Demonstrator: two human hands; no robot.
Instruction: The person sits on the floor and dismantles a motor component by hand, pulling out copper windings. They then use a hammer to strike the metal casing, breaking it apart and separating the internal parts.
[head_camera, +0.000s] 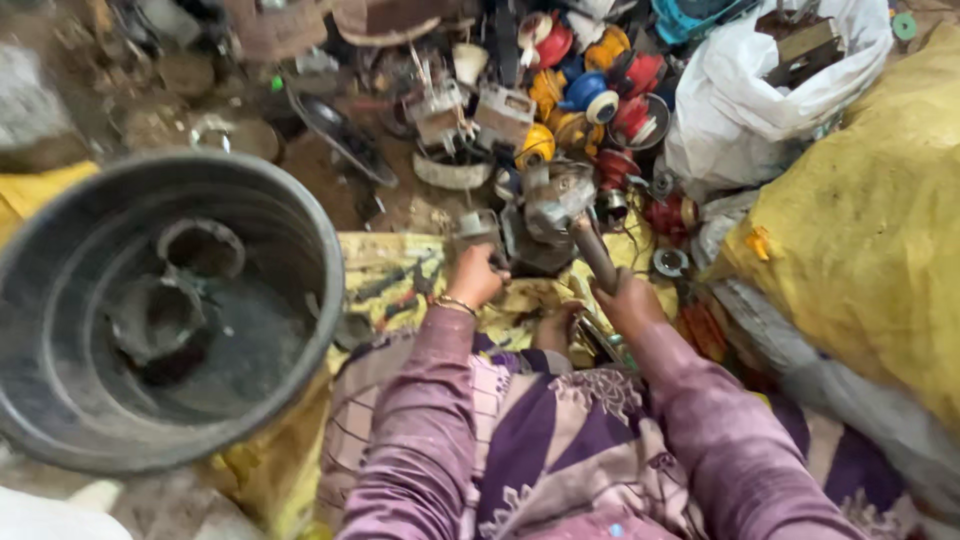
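Hands (478, 275) grip hammer (596, 255) (scrap (590, 90) crowds close).

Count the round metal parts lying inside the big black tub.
2. One ring-shaped part lies toward the far side of the black tub; a larger round part sits nearer its middle. The blur and dark dirt may hide others.
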